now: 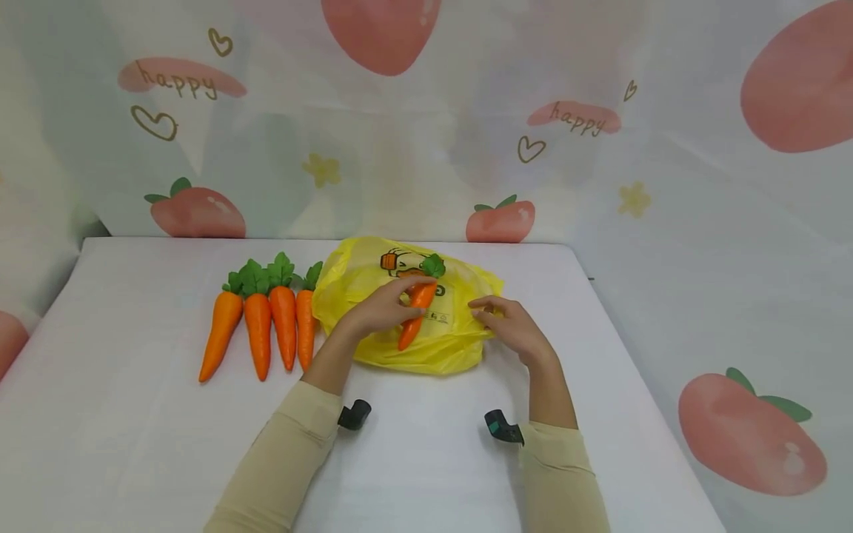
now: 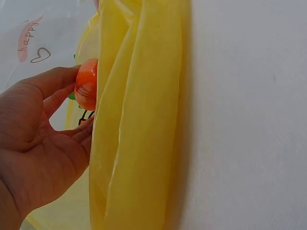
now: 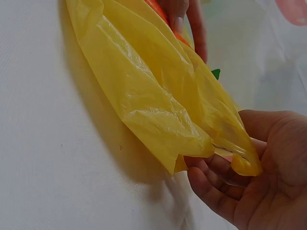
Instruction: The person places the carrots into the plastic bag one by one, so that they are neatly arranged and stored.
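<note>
My left hand (image 1: 385, 307) grips an orange carrot (image 1: 411, 333) with a green leafy top, over the printed face of a yellow plastic bag (image 1: 426, 359). From the left wrist view, the carrot's blunt orange end (image 2: 86, 85) sits between thumb and fingers, partly hidden behind a fold of the bag. At the bag's right end, my right hand (image 1: 513, 326) holds the edge, its thumb on one side and curled fingers (image 3: 216, 191) on the other in the right wrist view. The bag lies crumpled, with a cartoon print facing up.
Several more carrots (image 1: 258, 337) lie side by side left of the bag, leaves pointing away from me; the nearest one partly passes behind my left arm. A white cloth covers the table (image 1: 426, 459), and a printed fabric backdrop (image 1: 413, 148) stands behind it.
</note>
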